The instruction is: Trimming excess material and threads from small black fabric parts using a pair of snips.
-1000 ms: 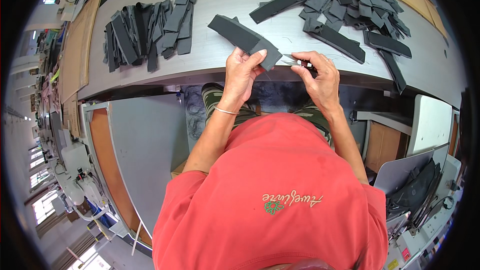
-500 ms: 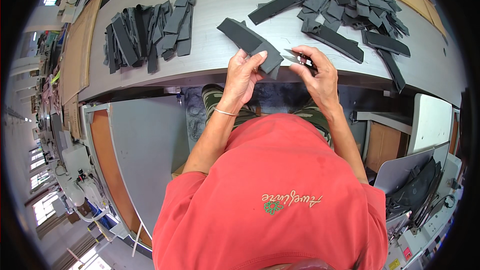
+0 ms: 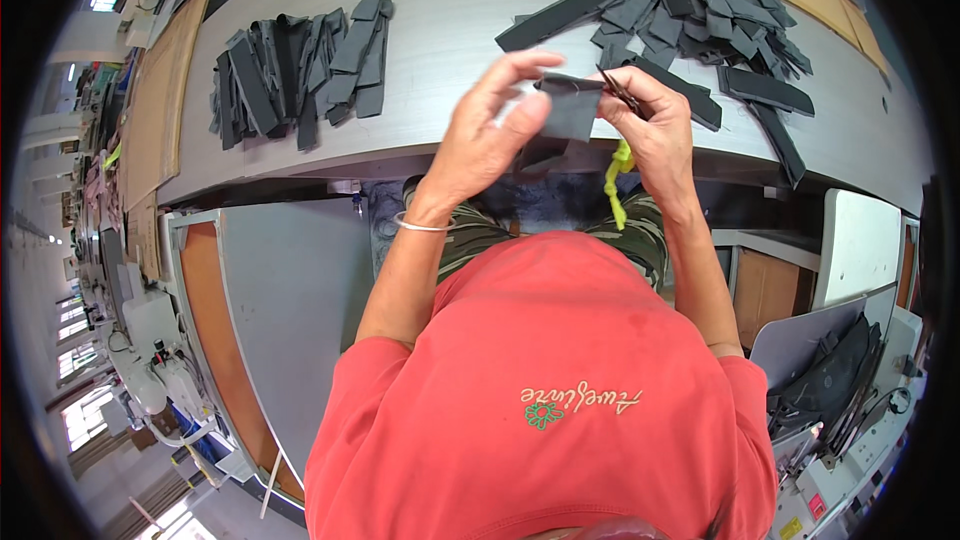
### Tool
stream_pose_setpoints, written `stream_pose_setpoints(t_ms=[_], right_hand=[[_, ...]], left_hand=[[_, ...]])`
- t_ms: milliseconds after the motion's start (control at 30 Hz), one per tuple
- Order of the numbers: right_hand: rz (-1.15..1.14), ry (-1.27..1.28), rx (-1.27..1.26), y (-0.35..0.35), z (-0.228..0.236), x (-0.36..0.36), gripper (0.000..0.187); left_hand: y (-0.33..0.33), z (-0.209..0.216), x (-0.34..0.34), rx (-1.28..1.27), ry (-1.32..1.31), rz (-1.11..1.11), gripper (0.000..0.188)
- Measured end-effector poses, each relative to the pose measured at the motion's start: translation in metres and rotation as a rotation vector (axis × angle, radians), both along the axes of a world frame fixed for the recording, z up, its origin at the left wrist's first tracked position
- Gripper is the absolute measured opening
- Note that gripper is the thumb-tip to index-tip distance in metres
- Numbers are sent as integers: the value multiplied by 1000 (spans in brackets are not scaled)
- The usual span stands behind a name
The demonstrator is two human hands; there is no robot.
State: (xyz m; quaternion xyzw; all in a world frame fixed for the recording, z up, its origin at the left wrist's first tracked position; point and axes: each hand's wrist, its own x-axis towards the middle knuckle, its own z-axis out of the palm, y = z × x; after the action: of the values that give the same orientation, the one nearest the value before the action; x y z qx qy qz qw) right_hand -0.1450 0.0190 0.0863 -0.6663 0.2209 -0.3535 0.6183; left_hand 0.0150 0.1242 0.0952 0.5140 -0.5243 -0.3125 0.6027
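A dark grey fabric strip (image 3: 571,112) hangs folded between my hands above the table's near edge. My right hand (image 3: 655,125) keeps a pair of thread snips (image 3: 622,92) in its palm, blades pointing up and left, and its thumb and forefinger pinch the strip's upper right corner. From that hand dangles a bright yellow-green tie (image 3: 618,183). My left hand (image 3: 490,125) is at the strip's left edge, thumb and fingers spread apart and slightly blurred. Part of the strip's lower end is in shadow below the left thumb.
On the table (image 3: 430,0), a row of grey strips (image 3: 300,70) lies at the left. A loose heap of similar strips (image 3: 690,10) spreads at the far right, some near the front edge. Cardboard sheets (image 3: 165,90) flank the table; a grey panel (image 3: 290,280) stands below left.
Both hands have risen, and the strip has gone from my left hand's grip to my right fingertips. My left fingers have spread. The yellow-green tie has come into view.
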Motion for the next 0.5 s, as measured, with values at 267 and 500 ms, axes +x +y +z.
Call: stream_pose_setpoints(t_ms=[267, 500], right_hand=[[-129, 177, -343, 1, 7, -2, 27], [-163, 283, -952, -13, 12, -6, 19]], left_hand=[[7, -10, -6, 261, 458, -139, 31], [11, -6, -4, 365, 528, -140, 29]])
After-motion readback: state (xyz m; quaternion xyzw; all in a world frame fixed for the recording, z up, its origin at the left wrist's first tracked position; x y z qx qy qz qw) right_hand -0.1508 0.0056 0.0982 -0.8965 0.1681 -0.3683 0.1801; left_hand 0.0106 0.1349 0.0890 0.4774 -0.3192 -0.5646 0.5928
